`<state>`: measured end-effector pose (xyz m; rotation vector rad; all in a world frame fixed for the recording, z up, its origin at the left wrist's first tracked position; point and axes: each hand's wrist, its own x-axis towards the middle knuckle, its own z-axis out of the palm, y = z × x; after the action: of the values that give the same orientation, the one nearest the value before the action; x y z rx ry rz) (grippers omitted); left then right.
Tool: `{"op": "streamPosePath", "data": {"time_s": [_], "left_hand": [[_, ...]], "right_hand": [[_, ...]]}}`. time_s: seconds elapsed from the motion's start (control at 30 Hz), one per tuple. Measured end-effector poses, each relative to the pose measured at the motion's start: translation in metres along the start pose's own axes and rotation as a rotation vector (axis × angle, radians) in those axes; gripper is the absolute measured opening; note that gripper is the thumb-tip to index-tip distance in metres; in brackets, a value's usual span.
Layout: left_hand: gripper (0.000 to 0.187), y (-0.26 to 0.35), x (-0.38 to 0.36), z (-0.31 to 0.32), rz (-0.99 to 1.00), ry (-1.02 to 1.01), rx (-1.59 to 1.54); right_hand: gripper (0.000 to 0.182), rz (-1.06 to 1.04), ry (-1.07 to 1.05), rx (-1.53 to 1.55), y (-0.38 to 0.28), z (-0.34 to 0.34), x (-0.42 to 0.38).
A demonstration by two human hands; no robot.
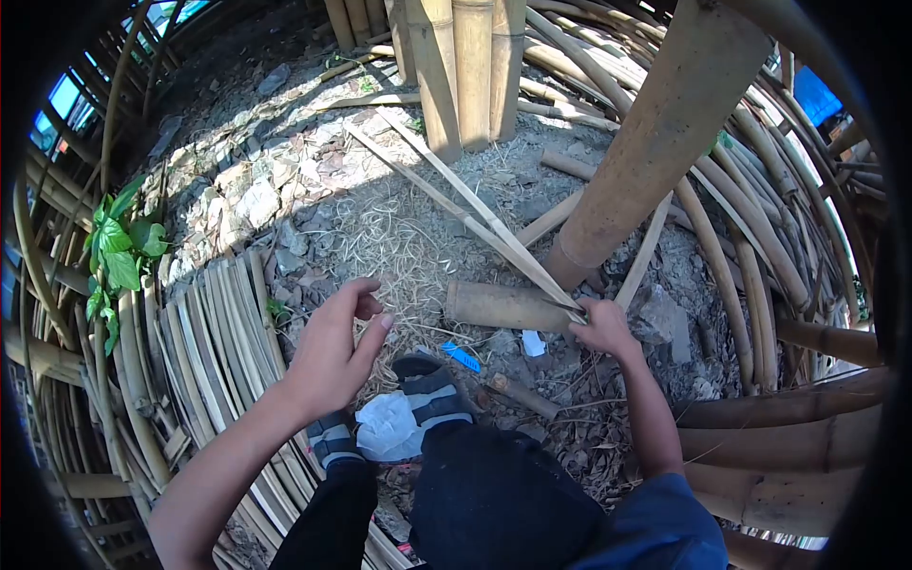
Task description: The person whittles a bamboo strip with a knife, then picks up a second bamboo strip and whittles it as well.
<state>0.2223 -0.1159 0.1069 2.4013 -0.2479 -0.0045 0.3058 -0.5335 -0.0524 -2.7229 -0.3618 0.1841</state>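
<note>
Right hand (602,326) is clenched on bamboo strips (475,209), long axis running up-left over the ground. Left hand (334,353) is held open, empty. Thick post (655,142) stands beside; short bamboo piece (503,306) lies near.

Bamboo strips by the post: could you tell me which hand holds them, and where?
The right hand grips the bamboo strips at their near ends; the left hand holds nothing.

Open stony ground strewn with dry straw (399,237) lies between the hands, free to cross. A thick leaning bamboo pole (655,142) blocks the right, a short cut bamboo log (503,306) lies just beside it, and stacked flat bamboo slats (209,332) hem the left.
</note>
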Motion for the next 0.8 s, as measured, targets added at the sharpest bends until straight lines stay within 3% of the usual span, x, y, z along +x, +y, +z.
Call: {"op": "streamPosePath", "data": {"time_s": [0.13, 0.2, 0.27, 0.37, 0.43, 0.6, 0.67, 0.8], "left_hand": [[0.045, 0.070, -0.059, -0.054, 0.083, 0.076, -0.119], [0.051, 0.095, -0.092, -0.067, 0.122, 0.108, -0.346], [0.070, 0.110, -0.115, -0.078, 0.298, 0.071, -0.407], [0.086, 0.137, -0.135, -0.084, 0.373, 0.137, -0.464], [0.085, 0.137, -0.139, -0.083, 0.385, 0.147, -0.499], [0.083, 0.133, -0.135, -0.099, 0.335, 0.114, -0.616], [0.086, 0.123, -0.127, -0.110, 0.525, -0.007, -0.503], [0.085, 0.119, -0.122, -0.114, 0.567, -0.023, -0.486]], "right_hand": [[0.032, 0.104, 0.039, 0.109, 0.013, -0.003, 0.011], [0.034, 0.068, 0.136, 0.026, 0.020, 0.001, 0.016], [0.040, 0.067, 0.131, -0.092, 0.008, -0.004, 0.017], [0.036, 0.089, 0.189, -0.342, -0.004, 0.000, 0.015], [0.029, -0.068, 0.310, -0.474, -0.001, 0.011, 0.015], [0.019, -0.083, 0.330, -0.498, -0.001, 0.017, 0.010], [0.019, -0.084, 0.371, -0.531, 0.000, 0.020, 0.011], [0.016, -0.100, 0.370, -0.527, 0.001, 0.018, 0.015]]}}
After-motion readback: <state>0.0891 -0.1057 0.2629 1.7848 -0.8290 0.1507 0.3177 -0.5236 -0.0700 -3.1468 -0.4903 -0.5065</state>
